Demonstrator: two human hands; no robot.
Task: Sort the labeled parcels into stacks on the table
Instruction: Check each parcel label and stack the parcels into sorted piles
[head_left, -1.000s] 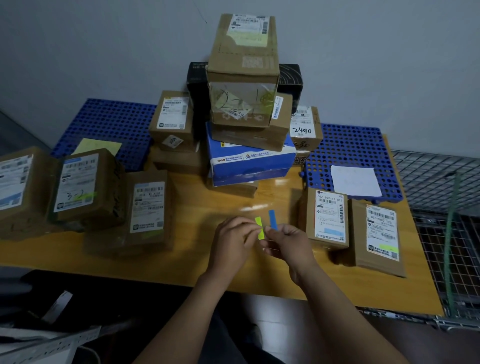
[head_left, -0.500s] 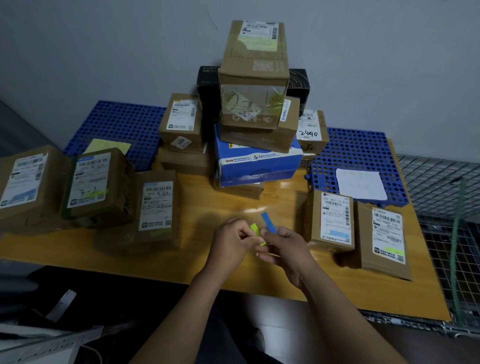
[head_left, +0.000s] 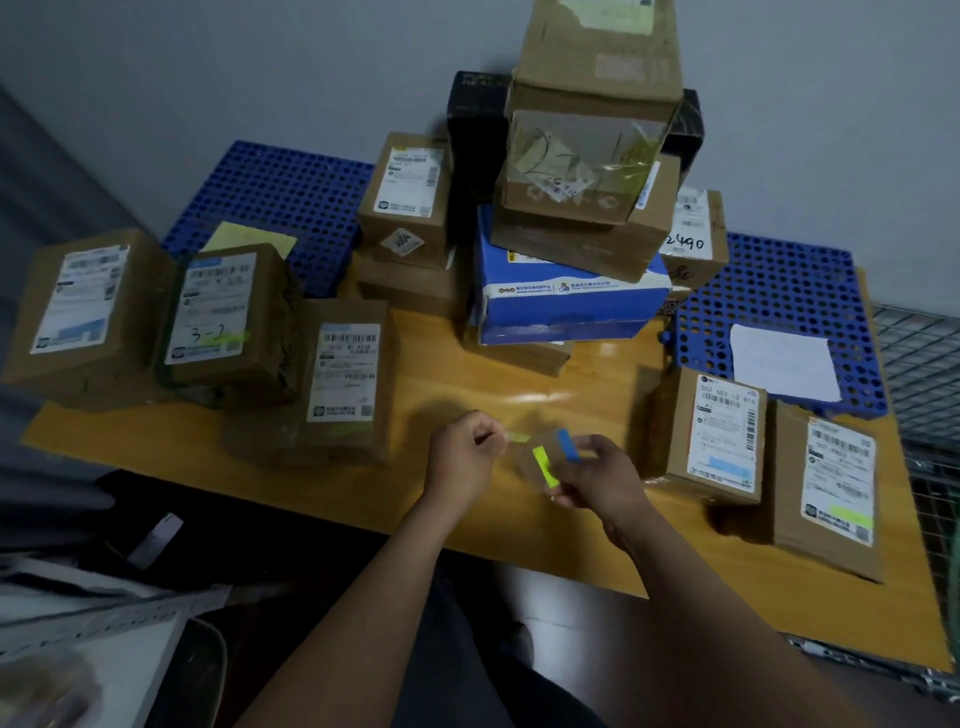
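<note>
Head view: left hand (head_left: 462, 457) fingers pinch green strip (head_left: 517, 437); right hand (head_left: 597, 480) fingers are clamped on clear sheet (head_left: 540, 457). Labeled parcels (head_left: 345, 374) lie either side of fingers, tall stack (head_left: 582, 234) beyond. Risk: strip curls and sticks to fingertips; a bump could topple the leaning stack.

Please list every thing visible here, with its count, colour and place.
table: one, yellow, underneath.
left parcels: three, brown, table's left.
right parcels: two, brown, table's right.
pile parcels: six or more, brown, middle rear.
blue box: one, blue, in pile.
black box: at least one, black, behind pile.
mats: two, blue, rear left and right.
yellow paper: one, on left mat.
white paper: one, on right mat.
wire mesh: grey, far right.
clear sheet: one, yellow-green and blue stickers, in right hand.
pale strip: one, greenish, in left hand.
left hand: one, front centre.
right hand: one, beside it.
</note>
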